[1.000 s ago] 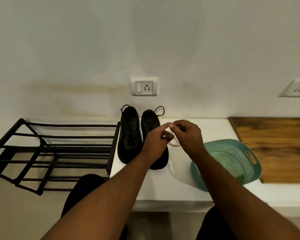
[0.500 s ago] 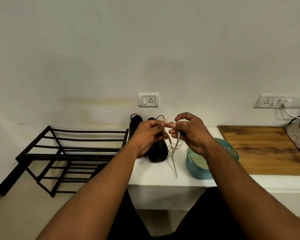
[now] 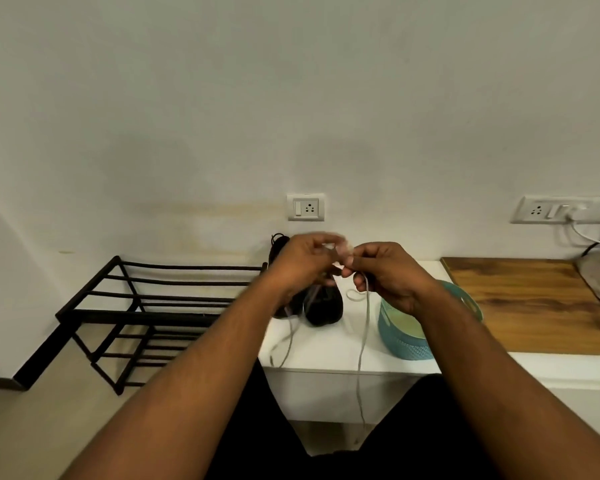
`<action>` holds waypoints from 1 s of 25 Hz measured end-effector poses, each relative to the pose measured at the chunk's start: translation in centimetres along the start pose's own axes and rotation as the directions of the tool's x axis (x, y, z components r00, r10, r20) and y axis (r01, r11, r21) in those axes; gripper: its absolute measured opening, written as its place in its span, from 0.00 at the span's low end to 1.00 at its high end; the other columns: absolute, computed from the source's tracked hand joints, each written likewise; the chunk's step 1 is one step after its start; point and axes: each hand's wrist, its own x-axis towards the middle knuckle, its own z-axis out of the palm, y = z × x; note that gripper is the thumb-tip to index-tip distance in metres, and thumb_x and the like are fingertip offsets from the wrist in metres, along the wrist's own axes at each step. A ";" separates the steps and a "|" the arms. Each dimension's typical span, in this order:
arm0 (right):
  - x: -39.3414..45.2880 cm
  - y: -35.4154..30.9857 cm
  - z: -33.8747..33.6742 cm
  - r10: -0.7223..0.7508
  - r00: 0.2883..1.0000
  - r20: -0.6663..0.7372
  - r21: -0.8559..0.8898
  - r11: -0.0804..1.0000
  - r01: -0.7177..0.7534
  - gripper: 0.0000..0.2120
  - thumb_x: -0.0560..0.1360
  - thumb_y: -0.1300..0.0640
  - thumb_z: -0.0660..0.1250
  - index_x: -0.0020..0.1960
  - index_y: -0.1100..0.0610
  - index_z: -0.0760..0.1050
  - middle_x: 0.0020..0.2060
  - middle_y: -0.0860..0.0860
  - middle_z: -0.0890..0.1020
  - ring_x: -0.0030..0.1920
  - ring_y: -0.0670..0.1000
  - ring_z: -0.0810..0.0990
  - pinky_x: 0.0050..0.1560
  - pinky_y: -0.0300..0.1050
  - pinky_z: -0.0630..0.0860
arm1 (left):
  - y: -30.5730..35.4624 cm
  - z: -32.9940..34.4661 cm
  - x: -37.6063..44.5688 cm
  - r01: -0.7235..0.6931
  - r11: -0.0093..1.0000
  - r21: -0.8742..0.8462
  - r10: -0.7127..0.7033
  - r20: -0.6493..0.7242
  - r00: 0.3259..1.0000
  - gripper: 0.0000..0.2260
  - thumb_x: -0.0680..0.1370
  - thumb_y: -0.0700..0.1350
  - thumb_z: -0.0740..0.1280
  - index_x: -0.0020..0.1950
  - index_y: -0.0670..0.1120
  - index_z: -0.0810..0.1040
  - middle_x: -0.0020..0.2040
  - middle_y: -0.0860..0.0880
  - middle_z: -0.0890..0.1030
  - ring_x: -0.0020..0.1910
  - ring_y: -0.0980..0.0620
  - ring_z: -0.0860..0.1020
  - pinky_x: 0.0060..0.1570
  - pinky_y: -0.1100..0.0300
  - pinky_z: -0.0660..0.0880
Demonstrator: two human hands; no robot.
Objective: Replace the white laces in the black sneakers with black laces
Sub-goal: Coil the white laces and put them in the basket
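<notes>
Lace hangs way longer now, dangling past the table edge | both hands, left hand [image 3: 300, 263] and right hand [image 3: 388, 275], pinching the white lace [image 3: 362, 344] | black sneakers [image 3: 321, 306] behind

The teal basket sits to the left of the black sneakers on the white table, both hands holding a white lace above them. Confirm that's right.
One detail is wrong. In the head view the teal basket sits to the right of the black sneakers, not the left. The rest stands: both are on the white table, and the left hand and right hand hold a white lace above them.
</notes>
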 end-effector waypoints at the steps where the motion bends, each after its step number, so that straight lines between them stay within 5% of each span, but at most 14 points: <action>1: 0.0 -0.1 0.2 -0.009 1.000 0.005 -0.020 1.000 0.009 0.04 0.74 0.67 0.69 0.47 0.67 0.80 0.34 0.59 0.81 0.27 0.48 0.74 0.29 0.39 0.72 | -0.6 0.5 -0.5 -0.016 0.999 0.035 0.015 0.033 0.999 0.13 0.73 0.46 0.74 0.55 0.42 0.82 0.47 0.42 0.84 0.39 0.44 0.82 0.42 0.51 0.82; 4: -0.4 0.2 -0.6 0.044 0.999 0.024 -0.080 0.996 -0.042 0.03 0.74 0.65 0.69 0.45 0.65 0.80 0.32 0.56 0.80 0.27 0.48 0.73 0.29 0.38 0.72 | -1.4 -1.6 0.3 -0.038 0.999 -0.031 0.027 -0.303 0.953 0.02 0.73 0.39 0.74 0.40 0.44 0.83 0.36 0.45 0.82 0.33 0.48 0.78 0.34 0.58 0.78; 7: -0.5 0.9 -1.4 0.100 0.995 0.015 -0.069 0.993 -0.099 0.04 0.75 0.65 0.68 0.44 0.64 0.81 0.31 0.56 0.79 0.27 0.48 0.72 0.29 0.39 0.71 | -1.5 -4.4 1.1 -0.057 0.998 0.031 0.062 -0.724 0.687 0.02 0.77 0.42 0.71 0.44 0.48 0.80 0.38 0.53 0.79 0.32 0.48 0.77 0.30 0.58 0.78; 8: -0.4 1.0 -1.2 0.093 0.996 0.006 -0.042 0.995 -0.092 0.04 0.75 0.65 0.68 0.44 0.64 0.80 0.31 0.56 0.79 0.27 0.48 0.72 0.29 0.39 0.70 | -1.3 -4.0 0.9 -0.044 0.997 0.067 0.078 -0.696 0.713 0.02 0.78 0.44 0.69 0.50 0.49 0.79 0.42 0.54 0.79 0.31 0.47 0.77 0.29 0.57 0.78; 10: 0.0 0.7 -0.4 0.047 0.999 -0.003 0.034 0.998 -0.046 0.04 0.75 0.66 0.68 0.43 0.65 0.80 0.31 0.57 0.78 0.26 0.47 0.71 0.28 0.38 0.70 | -1.3 -1.3 0.4 -0.047 0.999 0.011 0.048 -0.337 0.940 0.13 0.78 0.48 0.68 0.62 0.51 0.76 0.49 0.52 0.80 0.31 0.47 0.80 0.31 0.55 0.79; 12: 0.2 0.2 0.2 0.010 1.000 0.004 0.039 0.999 -0.010 0.04 0.74 0.66 0.68 0.42 0.64 0.81 0.31 0.57 0.78 0.26 0.47 0.71 0.28 0.37 0.70 | -1.7 0.8 -0.3 -0.022 1.000 0.008 0.022 0.014 1.000 0.14 0.75 0.49 0.73 0.59 0.47 0.80 0.47 0.45 0.84 0.37 0.49 0.81 0.40 0.54 0.80; 13: 0.2 0.1 0.2 0.013 1.000 0.016 0.011 1.000 -0.013 0.03 0.74 0.66 0.69 0.42 0.64 0.81 0.31 0.56 0.78 0.26 0.47 0.71 0.28 0.38 0.70 | -1.9 0.7 -0.3 -0.033 0.999 0.041 0.031 0.044 0.999 0.12 0.73 0.47 0.74 0.52 0.43 0.83 0.41 0.44 0.84 0.36 0.50 0.81 0.41 0.56 0.79; 16: -0.3 0.5 -1.1 0.098 0.992 0.073 0.004 0.995 -0.099 0.04 0.75 0.65 0.68 0.41 0.63 0.81 0.29 0.55 0.77 0.25 0.47 0.70 0.28 0.38 0.69 | -1.4 -1.7 0.9 -0.035 0.996 -0.079 0.013 -0.253 0.967 0.02 0.74 0.37 0.73 0.41 0.39 0.82 0.34 0.46 0.81 0.29 0.53 0.77 0.33 0.62 0.79; 18: -1.0 1.1 -1.8 0.140 0.981 0.131 0.073 0.986 -0.151 0.06 0.75 0.64 0.67 0.40 0.62 0.80 0.29 0.54 0.75 0.25 0.46 0.69 0.28 0.38 0.70 | -0.9 -3.8 1.7 -0.093 0.978 -0.189 -0.023 -0.533 0.846 0.03 0.76 0.38 0.71 0.42 0.42 0.81 0.35 0.47 0.80 0.29 0.53 0.76 0.29 0.63 0.77; 20: -1.8 1.4 -1.5 0.109 0.975 0.194 0.188 0.971 -0.146 0.07 0.73 0.61 0.67 0.38 0.60 0.80 0.28 0.54 0.74 0.26 0.46 0.68 0.28 0.38 0.70 | -1.2 -4.9 2.3 -0.074 0.977 -0.202 -0.081 -0.662 0.745 0.03 0.77 0.41 0.70 0.46 0.42 0.81 0.36 0.47 0.80 0.26 0.54 0.74 0.24 0.62 0.73; 23: -2.5 0.6 -0.4 -0.020 0.976 0.218 0.431 0.899 -0.078 0.06 0.69 0.57 0.68 0.39 0.58 0.83 0.30 0.52 0.78 0.26 0.45 0.74 0.29 0.38 0.74 | -3.0 -3.4 2.1 0.126 0.985 -0.116 -0.164 -0.420 0.892 0.05 0.78 0.43 0.69 0.46 0.41 0.80 0.39 0.43 0.82 0.23 0.52 0.76 0.24 0.62 0.75; 25: -2.3 -0.6 0.4 -0.136 0.981 0.139 0.626 0.780 0.020 0.08 0.68 0.58 0.68 0.42 0.58 0.85 0.36 0.52 0.84 0.33 0.46 0.82 0.36 0.39 0.81 | -4.6 -1.4 1.5 0.164 0.975 -0.151 -0.204 -0.316 0.926 0.08 0.79 0.44 0.69 0.46 0.39 0.79 0.35 0.42 0.79 0.25 0.50 0.77 0.25 0.60 0.76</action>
